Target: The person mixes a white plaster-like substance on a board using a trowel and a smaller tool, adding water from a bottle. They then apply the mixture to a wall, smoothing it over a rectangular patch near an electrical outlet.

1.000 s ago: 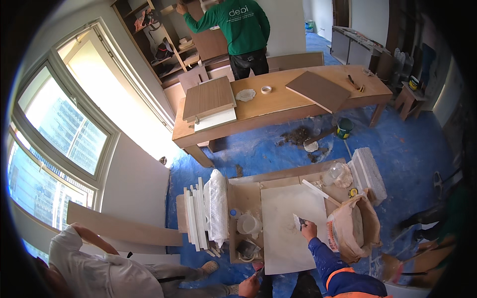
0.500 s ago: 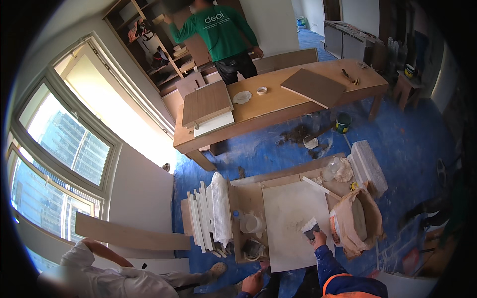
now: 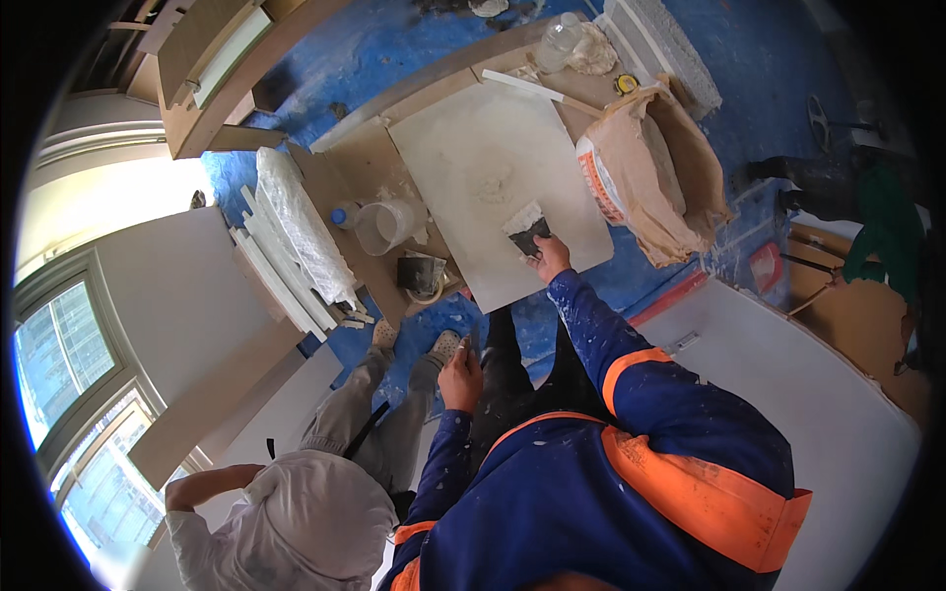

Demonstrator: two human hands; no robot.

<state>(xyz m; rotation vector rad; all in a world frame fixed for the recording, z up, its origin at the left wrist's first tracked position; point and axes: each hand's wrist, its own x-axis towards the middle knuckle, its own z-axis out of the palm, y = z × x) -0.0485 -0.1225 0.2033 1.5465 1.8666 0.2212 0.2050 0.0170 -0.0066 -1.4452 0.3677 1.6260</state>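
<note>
My right hand [image 3: 550, 260] grips a putty knife [image 3: 528, 229] with a wide dark blade. White paste coats the blade's far edge. The knife is at the pale board [image 3: 493, 148], over its near right part; whether the blade touches the board is hard to tell. A small patch of whitish paste [image 3: 493, 187] lies near the board's middle. My left hand [image 3: 460, 379] is closed in front of my legs, short of the board's near edge. Something thin and dark seems to stick out of it, too small to name.
Left of the board are a clear plastic tub [image 3: 384, 227], a blue-capped bottle [image 3: 343, 216] and a dark square-bladed tool [image 3: 421, 274]. An open paper sack [image 3: 655, 172] stands right. A person in a white shirt [image 3: 296, 512] is close on my left. A wooden worktable [image 3: 202, 123] stands far left.
The view has tipped down, so the board shows higher up and more of my body is in sight. My right hand still holds the putty knife over the board's near right part.
</note>
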